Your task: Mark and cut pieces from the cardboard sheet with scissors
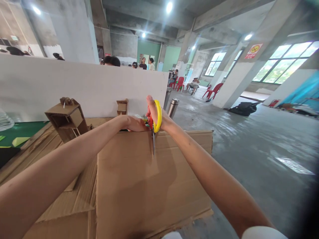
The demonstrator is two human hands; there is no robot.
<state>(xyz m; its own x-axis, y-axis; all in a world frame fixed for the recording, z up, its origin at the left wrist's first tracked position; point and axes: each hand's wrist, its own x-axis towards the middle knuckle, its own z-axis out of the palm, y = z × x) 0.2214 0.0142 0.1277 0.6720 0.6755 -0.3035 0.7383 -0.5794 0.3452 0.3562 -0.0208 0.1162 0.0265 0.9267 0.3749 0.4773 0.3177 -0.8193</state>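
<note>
Grey floor (pixel 239 142) is showing off right. Right hand (pixel 152 109) is gripping scissors (pixel 158 117), blades over the cardboard sheet (pixel 134 179). Left hand (pixel 137 124) is sitting at its far edge; fingers partly hidden, can't tell grip. Steel flask (pixel 172 109) is standing beyond, cardboard box (pixel 66 114) left, white partition (pixel 99 84) behind.

One left hand (pixel 136 123), one right hand (pixel 157 119). Scissors (pixel 157 127): one pair. Two small cardboard structures (pixel 65 118), one large top cardboard sheet (pixel 139 186), one capped steel bottle (pixel 173 107). Background: one black bag (pixel 244 109), five lit ceiling lights (pixel 169 7), two standing people (pixel 151 64), two seated people (pixel 194 83), at least three red chairs (pixel 214 91).
</note>
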